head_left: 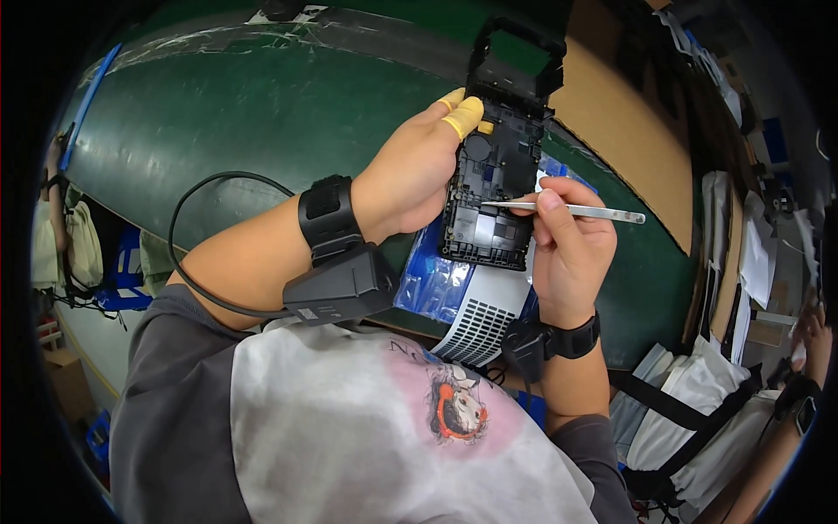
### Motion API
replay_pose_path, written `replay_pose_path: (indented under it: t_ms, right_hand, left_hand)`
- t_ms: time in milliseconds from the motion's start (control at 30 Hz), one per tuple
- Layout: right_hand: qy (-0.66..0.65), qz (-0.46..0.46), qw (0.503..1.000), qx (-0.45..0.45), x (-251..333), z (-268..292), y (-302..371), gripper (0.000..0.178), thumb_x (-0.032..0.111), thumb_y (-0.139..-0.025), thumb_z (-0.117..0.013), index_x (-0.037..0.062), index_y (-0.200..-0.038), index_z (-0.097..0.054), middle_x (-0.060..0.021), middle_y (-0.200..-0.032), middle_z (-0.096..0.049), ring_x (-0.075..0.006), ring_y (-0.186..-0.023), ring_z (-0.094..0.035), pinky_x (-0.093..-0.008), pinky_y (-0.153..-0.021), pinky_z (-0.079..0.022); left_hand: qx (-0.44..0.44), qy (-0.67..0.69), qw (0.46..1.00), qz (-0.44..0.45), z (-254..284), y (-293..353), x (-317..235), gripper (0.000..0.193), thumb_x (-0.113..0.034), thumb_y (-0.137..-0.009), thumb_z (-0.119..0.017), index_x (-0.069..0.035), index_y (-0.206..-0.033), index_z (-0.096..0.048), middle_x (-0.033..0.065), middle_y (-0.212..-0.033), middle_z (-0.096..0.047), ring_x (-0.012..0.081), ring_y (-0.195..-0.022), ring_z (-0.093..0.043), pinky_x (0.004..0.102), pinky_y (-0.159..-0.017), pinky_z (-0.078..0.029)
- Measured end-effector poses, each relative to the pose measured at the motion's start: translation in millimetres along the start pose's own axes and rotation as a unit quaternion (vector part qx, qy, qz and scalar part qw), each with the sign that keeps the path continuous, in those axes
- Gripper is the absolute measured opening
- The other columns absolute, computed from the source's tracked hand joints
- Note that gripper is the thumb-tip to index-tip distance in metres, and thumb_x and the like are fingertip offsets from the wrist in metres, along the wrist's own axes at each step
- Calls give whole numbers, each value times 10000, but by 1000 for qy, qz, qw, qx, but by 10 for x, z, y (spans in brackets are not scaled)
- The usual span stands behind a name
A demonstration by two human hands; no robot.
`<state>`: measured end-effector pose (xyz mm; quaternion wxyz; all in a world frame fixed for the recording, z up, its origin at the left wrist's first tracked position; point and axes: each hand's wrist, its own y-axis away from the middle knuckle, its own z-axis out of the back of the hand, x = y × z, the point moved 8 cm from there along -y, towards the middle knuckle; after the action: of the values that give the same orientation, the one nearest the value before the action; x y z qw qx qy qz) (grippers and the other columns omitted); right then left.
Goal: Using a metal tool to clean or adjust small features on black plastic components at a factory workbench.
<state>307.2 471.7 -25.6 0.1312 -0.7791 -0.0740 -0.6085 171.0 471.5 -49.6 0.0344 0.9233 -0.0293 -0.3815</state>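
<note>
A black plastic device housing (511, 166), with an open frame at its far end, is gripped along its left side by my left hand (408, 175). Yellow finger covers wrap the thumb and a fingertip of that hand. My right hand (572, 249) pinches metal tweezers (602, 212), whose points reach the lower part of the housing; whether they touch it or hold anything is too small to tell. Beneath the housing lies a white sheet of small black stickers (480, 330), beside a blue and clear plastic bag (428, 288).
The green tabletop (253, 113) spreads to the left and beyond. A brown cardboard sheet (633, 131) lies to the right. Bags with black straps (685, 406) stand at the lower right, near another person's arm (812, 358). A black cable (179, 223) loops beside my left forearm.
</note>
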Motion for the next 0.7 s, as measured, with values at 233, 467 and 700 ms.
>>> replay_pose_path:
  t_ms: [233,467,700]
  right_hand:
    - [-10,0,1000,4,-6,-10,1,153,34,-777,-551,-43,-908,-543,-174,-764,-602,-73,-519,-419,-167,-492,-322]
    - [-12,-6,1000,4,-7,-6,2,166,49,-768,-564,-39,-908,-543,-166,-758,-603,-68,-512,-406,-161,-489,-318]
    - [-23,-10,1000,-7,-16,-12,16,181,41,-742,-605,-37,-901,-571,-65,-727,-592,-53,-554,-453,-165,-505,-325]
  left_hand:
    - [-10,-5,1000,3,33,-5,-2,284,-230,-908,-333,-49,-1107,-425,41,-981,-515,143,-880,-537,281,-760,-464]
    - [-5,-5,1000,-3,37,-23,27,279,-244,-905,-343,-52,-1085,-436,43,-986,-523,139,-875,-541,279,-758,-465]
    - [4,12,1000,8,33,-26,59,281,-258,-903,-351,-53,-1073,-440,42,-972,-530,140,-872,-543,289,-770,-462]
